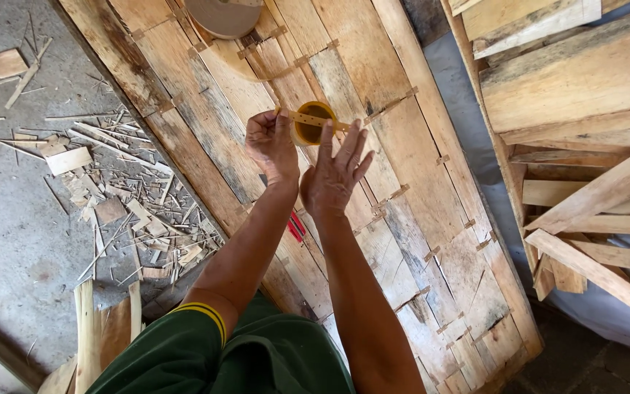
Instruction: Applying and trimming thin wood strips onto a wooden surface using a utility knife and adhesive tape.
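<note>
Rough concrete floor on the left, strewn with wood chips and offcuts (122,208), and across the middle a big panel of joined wooden planks (373,190) slanting away from the camera. Both hands are up on it now. Left hand (271,144) has its fingers curled shut, pinching one end of a thin perforated wooden strip (313,120). Right hand (333,175) is spread open, fingers fanned, fingertips pressing the strip's other end. That strip lies across a round yellow cup (312,125) standing on the planks, just between the two hands.

How far along? My read: the planks already look stitched together by many small wooden cleats (401,191) along the seams, so the joining seems largely done; what the strip work leaves open, I can't tell.

Around it: a red tool (297,227) lies on the panel just behind the wrists, a round wooden disc (224,16) sits at the top, and stacked timber (585,138) crowds the right side.
</note>
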